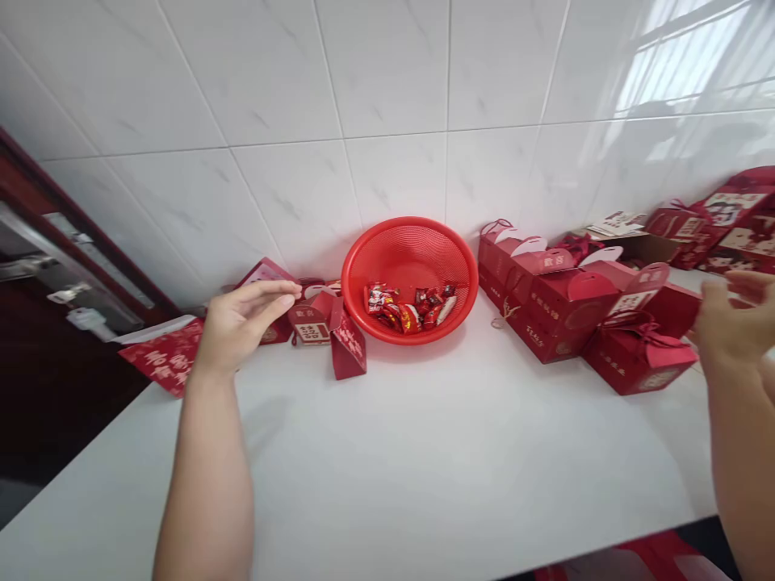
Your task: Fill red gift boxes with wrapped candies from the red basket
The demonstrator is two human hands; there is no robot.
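My left hand (245,321) is raised over the left part of the white table, its thumb and fingers apart and nothing between them. Beside its fingertips stand small red boxes (312,323) and a narrow red box (348,343). My right hand (735,315), somewhat blurred, hovers at the right edge with fingers parted and nothing visible in it. Just left of it is a red gift box with a ribbon (638,355). Between the hands, a red plastic basket (410,335) against the wall holds several wrapped candies (408,315).
Several red boxes (545,315) line the wall on the right, with more red packages (735,210) behind. A red envelope-like bag (166,355) lies at the far left. A dark door (36,339) with keys borders the table (424,460). Something red shows below the front edge.
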